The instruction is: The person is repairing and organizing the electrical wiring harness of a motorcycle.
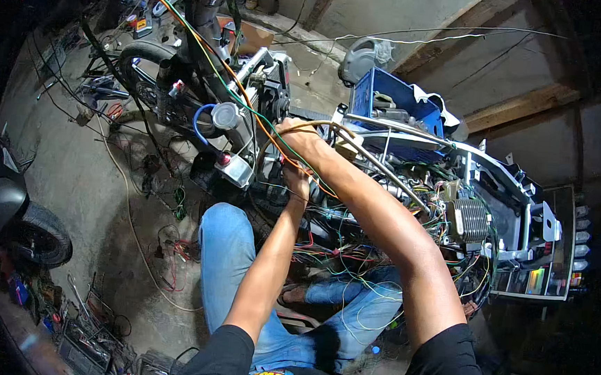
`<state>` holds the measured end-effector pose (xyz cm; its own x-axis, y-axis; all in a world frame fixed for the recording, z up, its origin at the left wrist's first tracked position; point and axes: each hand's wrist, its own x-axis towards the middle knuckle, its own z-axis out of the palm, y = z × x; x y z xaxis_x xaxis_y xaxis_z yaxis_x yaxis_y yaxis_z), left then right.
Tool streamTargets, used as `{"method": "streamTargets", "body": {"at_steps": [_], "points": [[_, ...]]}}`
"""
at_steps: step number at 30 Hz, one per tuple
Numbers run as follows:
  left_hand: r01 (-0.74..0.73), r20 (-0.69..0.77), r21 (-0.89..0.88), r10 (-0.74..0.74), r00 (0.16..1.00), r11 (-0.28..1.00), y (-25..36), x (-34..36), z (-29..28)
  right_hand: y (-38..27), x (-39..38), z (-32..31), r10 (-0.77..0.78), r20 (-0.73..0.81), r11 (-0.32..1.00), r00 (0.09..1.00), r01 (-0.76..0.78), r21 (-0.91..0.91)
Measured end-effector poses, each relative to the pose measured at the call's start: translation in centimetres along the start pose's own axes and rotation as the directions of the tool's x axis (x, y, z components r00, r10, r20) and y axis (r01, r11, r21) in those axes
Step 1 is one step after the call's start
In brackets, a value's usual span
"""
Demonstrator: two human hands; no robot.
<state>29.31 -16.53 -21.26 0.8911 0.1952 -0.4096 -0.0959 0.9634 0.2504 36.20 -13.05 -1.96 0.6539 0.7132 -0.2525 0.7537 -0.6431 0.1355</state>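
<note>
A stripped-down motorcycle (386,159) stands across in front of me, its frame bare and wiring exposed. My right hand (298,134) reaches over to its middle, with curled fingers beside a dark mechanical part (275,95); what they hold is hidden. Just below it, my left hand (297,179) reaches into the same area. Its fingers disappear among the parts and wires, so its grip does not show. Long green and orange wires (241,93) run down from the upper left across my hands. A white reservoir-like container (235,170) with a blue hose (198,119) sits left of them.
A blue crate (370,95) holding metal parts stands behind the frame. Tangled wires (351,254) hang above my knees, near a finned metal unit (471,220). Another vehicle's wheel (36,235) is at the left. Tools and scrap (85,333) cover the floor at lower left.
</note>
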Motion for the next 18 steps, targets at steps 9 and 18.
{"method": "streamTargets", "body": {"at_steps": [9, 18], "points": [[0.012, -0.023, 0.086, -0.011, 1.000, 0.996, -1.2, 0.9, -0.7, 0.5, -0.5, 0.5, -0.009, 0.056, 1.000, 0.998, 0.008, 0.023], [0.029, -0.069, -0.024, -0.030, 0.997, 0.999, -1.9, -0.9, 2.1, 1.3, -2.0, 1.1, 0.043, 0.049, 0.998, 0.998, -0.045, 0.041]]}}
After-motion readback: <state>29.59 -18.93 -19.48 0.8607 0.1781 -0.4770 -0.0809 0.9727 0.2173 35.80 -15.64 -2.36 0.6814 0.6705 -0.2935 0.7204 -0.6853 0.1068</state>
